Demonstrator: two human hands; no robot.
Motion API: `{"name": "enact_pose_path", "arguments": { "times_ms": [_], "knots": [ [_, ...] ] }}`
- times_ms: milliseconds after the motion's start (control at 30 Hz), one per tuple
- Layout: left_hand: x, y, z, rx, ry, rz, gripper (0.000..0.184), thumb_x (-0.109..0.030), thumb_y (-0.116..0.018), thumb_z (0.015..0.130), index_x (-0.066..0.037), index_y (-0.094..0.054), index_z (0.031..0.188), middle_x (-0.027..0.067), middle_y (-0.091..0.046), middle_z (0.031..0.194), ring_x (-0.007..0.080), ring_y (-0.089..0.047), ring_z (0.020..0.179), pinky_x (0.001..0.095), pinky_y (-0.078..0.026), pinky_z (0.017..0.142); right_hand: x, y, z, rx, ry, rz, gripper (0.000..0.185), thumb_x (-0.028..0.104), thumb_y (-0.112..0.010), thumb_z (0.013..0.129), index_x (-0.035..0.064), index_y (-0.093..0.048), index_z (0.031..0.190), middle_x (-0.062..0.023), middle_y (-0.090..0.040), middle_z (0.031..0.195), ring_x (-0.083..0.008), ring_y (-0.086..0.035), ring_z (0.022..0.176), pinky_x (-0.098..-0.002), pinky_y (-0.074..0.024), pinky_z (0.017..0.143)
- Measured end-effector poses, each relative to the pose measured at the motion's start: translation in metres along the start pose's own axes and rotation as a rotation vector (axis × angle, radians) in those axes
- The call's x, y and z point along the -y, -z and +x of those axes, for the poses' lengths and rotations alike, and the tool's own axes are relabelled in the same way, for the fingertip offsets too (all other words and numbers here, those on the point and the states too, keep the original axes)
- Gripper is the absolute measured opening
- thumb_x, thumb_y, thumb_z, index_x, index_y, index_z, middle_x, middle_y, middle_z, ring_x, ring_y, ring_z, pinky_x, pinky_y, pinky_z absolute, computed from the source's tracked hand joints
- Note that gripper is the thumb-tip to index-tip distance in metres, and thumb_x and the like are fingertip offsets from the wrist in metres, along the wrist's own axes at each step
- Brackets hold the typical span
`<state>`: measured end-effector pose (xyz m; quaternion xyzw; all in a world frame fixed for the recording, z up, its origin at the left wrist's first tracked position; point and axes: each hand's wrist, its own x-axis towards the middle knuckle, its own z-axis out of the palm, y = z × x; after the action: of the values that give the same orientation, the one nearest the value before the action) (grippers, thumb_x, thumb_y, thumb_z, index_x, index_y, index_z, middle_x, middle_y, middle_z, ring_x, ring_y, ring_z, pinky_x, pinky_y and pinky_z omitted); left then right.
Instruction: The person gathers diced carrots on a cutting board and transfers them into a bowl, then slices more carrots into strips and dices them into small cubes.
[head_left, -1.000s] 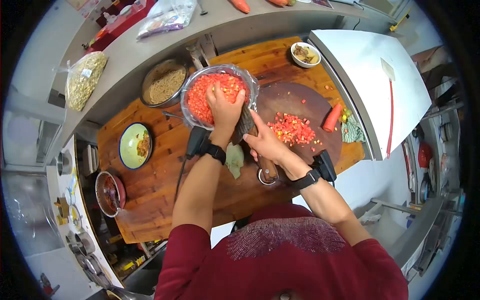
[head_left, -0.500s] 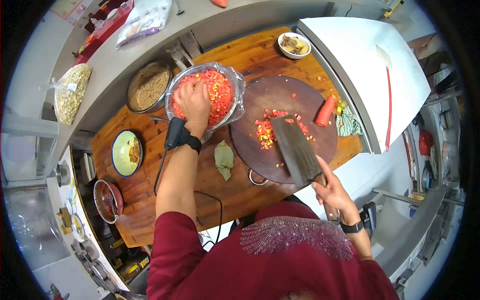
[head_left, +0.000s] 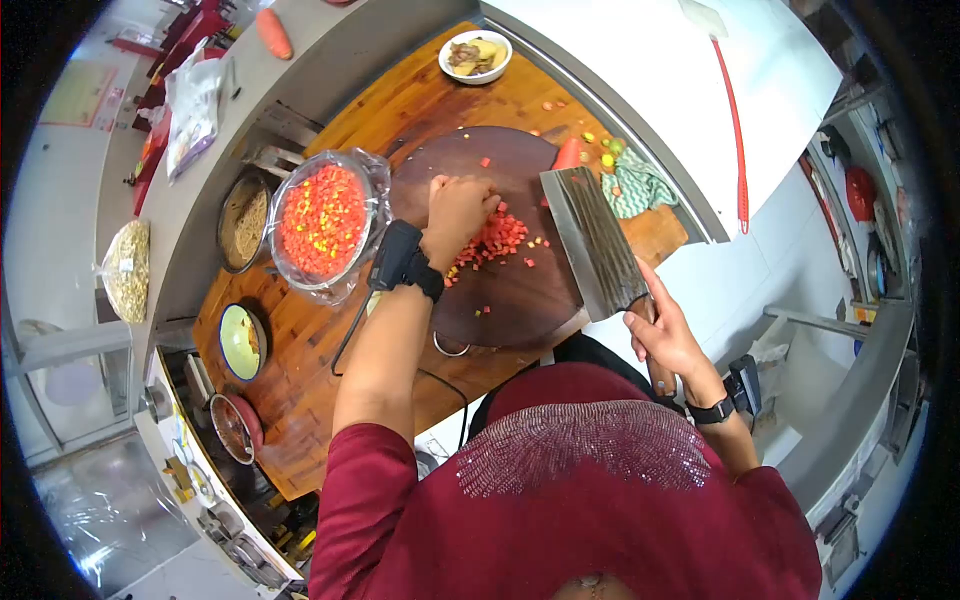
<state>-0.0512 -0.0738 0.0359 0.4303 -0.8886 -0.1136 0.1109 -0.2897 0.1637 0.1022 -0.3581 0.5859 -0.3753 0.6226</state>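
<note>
My right hand (head_left: 665, 330) is closed round the wooden handle of a cleaver (head_left: 592, 240), its broad blade raised at the right side of a round cutting board (head_left: 490, 325). My left hand (head_left: 462, 212) is over the board with its fingers curled in at the edge of a pile of diced carrot (head_left: 500, 235). Whatever is under those fingers is hidden. Left of the board, a plastic-lined bowl (head_left: 372, 185) holds more red and yellow dice. Part of a whole carrot (head_left: 568, 153) shows behind the blade.
A green-striped cloth (head_left: 640, 185) lies at the table's right edge. A small white bowl of food (head_left: 475, 57) stands at the back. On the left are a pot of noodles (head_left: 243, 220), a yellow-green bowl (head_left: 240, 342) and a red-brown bowl (head_left: 237, 428). A cable runs from my left wrist.
My left hand has left the bowl of dice and come across to the pile on the board. The cleaver has lifted off the pile toward the right. The camera view has turned.
</note>
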Motion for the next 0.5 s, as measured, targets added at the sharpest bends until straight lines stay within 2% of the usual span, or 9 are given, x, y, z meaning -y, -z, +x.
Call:
{"name": "enact_pose_path", "arguments": {
  "times_ms": [33, 167, 233, 267, 333, 367, 433, 467, 500],
  "knots": [
    [-0.006, 0.0, 0.004, 0.164, 0.047, 0.004, 0.016, -0.023, -0.064, 0.079, -0.015, -0.066, 0.093, 0.0042, -0.067, 0.088, 0.0232, -0.06, 0.09, 0.0385, -0.034, 0.088, -0.004, 0.003, 0.0, -0.003, 0.005, 0.007, 0.072, -0.003, -0.051, 0.088, 0.0141, -0.013, 0.147, 0.0016, -0.045, 0.06, -0.0076, -0.045, 0.042, -0.0222, -0.0393, 0.039],
    [-0.016, -0.004, 0.01, 0.194, -0.016, 0.066, 0.017, -0.023, -0.062, 0.079, -0.014, -0.068, 0.093, 0.0072, -0.067, 0.088, 0.0244, -0.062, 0.088, 0.0371, -0.035, 0.085, -0.008, 0.015, -0.003, 0.001, 0.008, 0.03, 0.072, -0.005, -0.049, 0.089, 0.0138, -0.011, 0.148, 0.0024, -0.043, 0.059, -0.0078, -0.044, 0.042, -0.0223, -0.0388, 0.039],
    [-0.016, -0.003, 0.018, 0.356, -0.007, 0.134, 0.02, -0.021, -0.063, 0.078, -0.014, -0.068, 0.096, 0.0085, -0.066, 0.089, 0.0275, -0.062, 0.087, 0.0388, -0.039, 0.082, -0.012, 0.022, -0.003, 0.006, 0.002, 0.041, 0.073, -0.004, -0.049, 0.088, 0.0136, -0.011, 0.148, 0.0022, -0.043, 0.059, -0.008, -0.044, 0.042, -0.0225, -0.0389, 0.039],
    [-0.012, -0.006, 0.017, 0.362, -0.011, 0.143, 0.02, -0.021, -0.063, 0.078, -0.014, -0.068, 0.096, 0.0085, -0.066, 0.089, 0.0275, -0.062, 0.087, 0.0388, -0.039, 0.082, -0.013, 0.025, -0.003, 0.013, -0.002, 0.038, 0.073, -0.004, -0.049, 0.088, 0.0134, -0.011, 0.148, 0.0019, -0.044, 0.059, -0.0083, -0.045, 0.042, -0.0226, -0.039, 0.039],
    [-0.007, -0.008, 0.016, 0.094, -0.142, 0.025, 0.019, -0.012, -0.062, 0.08, -0.009, -0.067, 0.098, 0.0083, -0.066, 0.093, 0.0262, -0.065, 0.081, 0.0333, -0.051, 0.071, -0.013, 0.029, -0.005, 0.006, -0.014, 0.029, 0.073, -0.003, -0.051, 0.088, 0.0141, -0.012, 0.148, 0.002, -0.044, 0.061, -0.008, -0.045, 0.044, -0.0225, -0.0396, 0.041],
    [-0.004, -0.009, 0.016, 0.099, -0.15, 0.032, 0.019, -0.012, -0.062, 0.08, -0.009, -0.067, 0.098, 0.0083, -0.066, 0.093, 0.0262, -0.065, 0.081, 0.0333, -0.051, 0.071, -0.012, 0.031, -0.006, 0.001, -0.029, 0.011, 0.073, -0.002, -0.052, 0.088, 0.0148, -0.014, 0.148, 0.002, -0.045, 0.062, -0.0077, -0.046, 0.045, -0.0223, -0.0401, 0.042],
    [-0.017, 0.011, 0.008, 0.041, 0.094, -0.421, 0.022, -0.003, -0.062, 0.081, -0.003, -0.064, 0.103, 0.0093, -0.065, 0.095, 0.0183, -0.065, 0.083, 0.0263, -0.051, 0.074, -0.011, 0.033, -0.006, -0.001, -0.018, 0.002, 0.073, -0.002, -0.052, 0.088, 0.0149, -0.014, 0.148, 0.0019, -0.045, 0.063, -0.0079, -0.046, 0.045, -0.0223, -0.0401, 0.042],
    [-0.02, 0.014, 0.003, 0.05, 0.18, -0.619, 0.022, 0.001, -0.06, 0.084, 0.003, -0.062, 0.106, 0.0091, -0.063, 0.098, 0.0123, -0.063, 0.085, 0.0222, -0.05, 0.074, -0.01, 0.033, -0.006, 0.001, -0.008, -0.021, 0.073, -0.002, -0.052, 0.088, 0.015, -0.014, 0.148, 0.0017, -0.045, 0.063, -0.008, -0.046, 0.045, -0.0224, -0.0401, 0.042],
    [-0.025, 0.018, -0.003, 0.047, 0.182, -0.612, 0.022, 0.001, -0.06, 0.084, 0.003, -0.062, 0.106, 0.0091, -0.063, 0.098, 0.0123, -0.063, 0.085, 0.0222, -0.05, 0.074, -0.008, 0.032, -0.006, 0.007, -0.004, -0.018, 0.073, -0.002, -0.052, 0.088, 0.015, -0.014, 0.148, 0.0017, -0.045, 0.063, -0.008, -0.046, 0.045, -0.0224, -0.0401, 0.042]
  ]
}}
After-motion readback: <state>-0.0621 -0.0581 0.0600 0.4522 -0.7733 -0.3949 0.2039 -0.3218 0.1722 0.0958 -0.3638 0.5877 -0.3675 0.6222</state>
